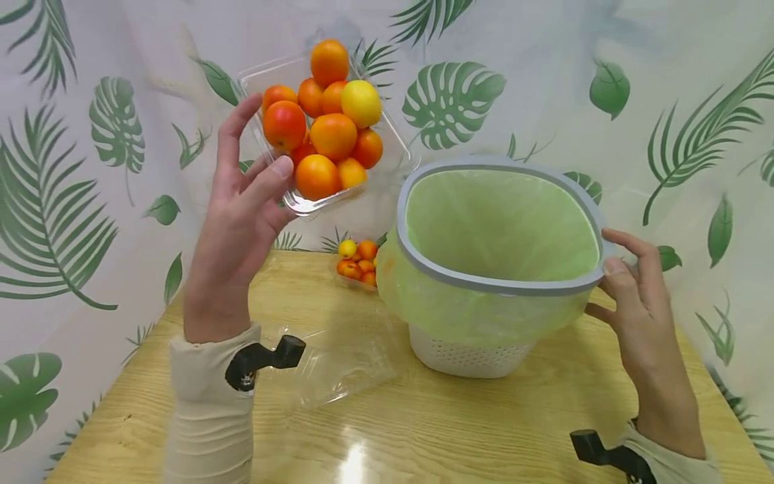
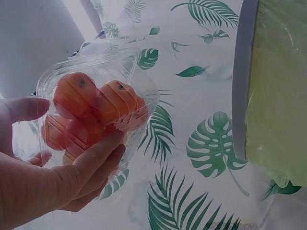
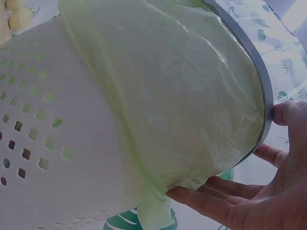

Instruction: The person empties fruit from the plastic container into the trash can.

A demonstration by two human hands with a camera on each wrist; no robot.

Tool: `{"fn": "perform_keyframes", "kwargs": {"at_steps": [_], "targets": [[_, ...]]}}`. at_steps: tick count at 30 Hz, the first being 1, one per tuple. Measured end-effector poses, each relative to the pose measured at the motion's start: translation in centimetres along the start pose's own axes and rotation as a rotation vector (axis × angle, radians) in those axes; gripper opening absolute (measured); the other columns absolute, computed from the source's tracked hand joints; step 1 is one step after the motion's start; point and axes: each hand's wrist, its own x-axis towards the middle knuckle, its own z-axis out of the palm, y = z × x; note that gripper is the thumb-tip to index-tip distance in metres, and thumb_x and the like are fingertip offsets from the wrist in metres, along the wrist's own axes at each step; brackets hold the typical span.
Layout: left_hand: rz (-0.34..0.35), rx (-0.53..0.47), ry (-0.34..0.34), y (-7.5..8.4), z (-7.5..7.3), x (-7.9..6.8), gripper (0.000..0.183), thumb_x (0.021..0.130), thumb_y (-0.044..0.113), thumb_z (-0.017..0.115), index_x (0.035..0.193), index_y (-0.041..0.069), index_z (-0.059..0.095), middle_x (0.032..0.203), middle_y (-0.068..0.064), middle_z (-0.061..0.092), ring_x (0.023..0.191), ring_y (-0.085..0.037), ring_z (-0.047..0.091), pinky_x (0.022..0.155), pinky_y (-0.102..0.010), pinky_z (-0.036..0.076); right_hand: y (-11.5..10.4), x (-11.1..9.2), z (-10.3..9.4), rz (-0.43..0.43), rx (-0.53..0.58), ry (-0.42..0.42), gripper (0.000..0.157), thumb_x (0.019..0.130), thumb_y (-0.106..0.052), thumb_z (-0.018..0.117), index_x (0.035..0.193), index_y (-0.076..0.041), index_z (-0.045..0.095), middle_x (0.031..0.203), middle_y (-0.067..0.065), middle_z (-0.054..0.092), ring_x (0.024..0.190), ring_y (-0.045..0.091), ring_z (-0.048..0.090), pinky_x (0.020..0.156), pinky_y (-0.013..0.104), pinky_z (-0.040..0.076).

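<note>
The left hand (image 1: 238, 195) grips a clear plastic tub (image 1: 310, 206), thumb on its near side, holding it tilted in the air – well above the wooden table (image 1: 459, 423). Round orange fruits (image 1: 334, 136) are heaped in it (one of them plainly yellow). The right hand (image 1: 650, 316) pinches the grey rim (image 1: 502, 286) of a white perforated bin (image 1: 471, 359), lined with a green bag (image 1: 490, 319). Behind the bin's left side sits a second fruit tub (image 1: 358, 283), with clear plastic packaging (image 1: 347, 363) lying nearer
</note>
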Motion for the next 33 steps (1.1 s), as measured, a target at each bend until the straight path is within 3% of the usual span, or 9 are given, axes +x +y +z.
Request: {"fn": "perform_keyframes", "kwargs": {"at_steps": [12,17,24,33], "targets": [[-0.034,0.123,0.022,-2.1,2.2,1.5,0.07,0.097,0.01,0.062,0.157,0.035,0.033,0.155,-0.008,0.038,0.13,-0.036,0.05,0.089,-0.038,0.059,0.2,-0.2,-0.1,-0.005,-0.039,-0.007,0.046,0.111,-0.024,0.042,0.156,-0.018,0.038,0.128,0.01,0.058,0.12,0.01,0.062,0.075,0.02,0.056],[-0.017,0.16,0.012,-3.4,3.3,2.0,0.072,0.095,0.011,0.065,0.157,0.034,0.034,0.153,-0.006,0.038,0.133,-0.031,0.049,0.094,-0.044,0.058,0.1,-0.1,-0.1,-0.004,-0.051,0.001,0.046,0.111,-0.024,0.042,0.157,-0.018,0.037,0.128,0.01,0.057,0.121,0.01,0.061,0.075,0.019,0.055],[-0.006,0.204,-0.026,-5.2,4.6,2.2,0.072,0.096,0.012,0.066,0.157,0.033,0.034,0.148,-0.01,0.041,0.124,-0.034,0.061,0.093,-0.047,0.058,0.0,-0.1,-0.2,-0.007,-0.038,0.001,0.046,0.111,-0.024,0.042,0.157,-0.019,0.037,0.127,0.011,0.057,0.122,0.011,0.061,0.076,0.02,0.055],[-0.017,0.213,-0.035,-6.7,5.3,2.3,0.073,0.096,0.012,0.067,0.157,0.033,0.034,0.149,-0.01,0.037,0.117,-0.036,0.063,0.092,-0.046,0.058,0.0,-0.1,-0.3,-0.01,-0.018,-0.005,0.046,0.111,-0.024,0.042,0.156,-0.018,0.037,0.129,0.012,0.055,0.122,0.012,0.06,0.077,0.022,0.056]]}}
